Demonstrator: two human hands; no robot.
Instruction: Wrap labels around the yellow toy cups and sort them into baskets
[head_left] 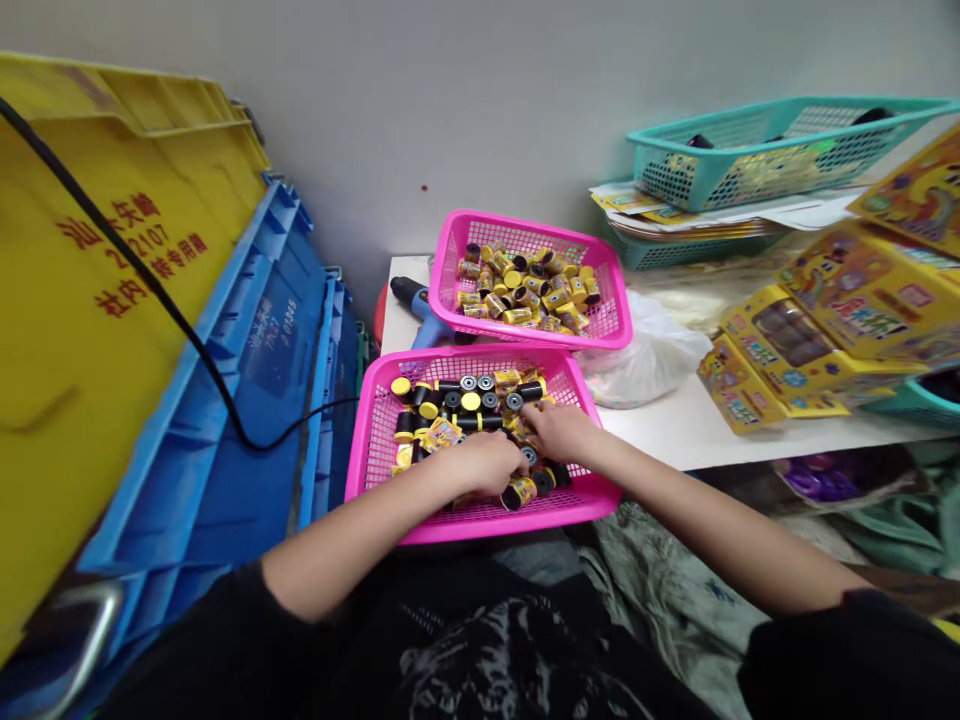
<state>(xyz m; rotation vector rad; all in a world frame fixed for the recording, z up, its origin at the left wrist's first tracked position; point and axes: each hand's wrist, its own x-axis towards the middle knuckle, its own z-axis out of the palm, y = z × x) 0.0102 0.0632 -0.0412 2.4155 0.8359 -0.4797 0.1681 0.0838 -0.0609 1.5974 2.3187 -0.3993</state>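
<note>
A pink mesh basket [358,440] in front of me holds many small cylindrical canisters, black with yellow caps; some wear yellow printed labels. My left hand [491,462] reaches into its middle, fingers bent down and closed among the canisters; what they grip is hidden. From the right comes my right hand [559,430], its fingers curled together low in the pile, close to my left fingertips. Whatever is in them cannot be made out. A labelled canister [519,492] lies just below my left fingers. One black canister [405,425] with a yellow cap stands at the basket's left.
Behind stands a second pink basket [622,300] of labelled canisters. A blue power tool [429,318] lies beside it. At right are a white plastic bag [645,350], yellow printed boxes [795,340] and a teal basket [697,190]. Blue crates [225,370] and a black cable [150,280] border the left.
</note>
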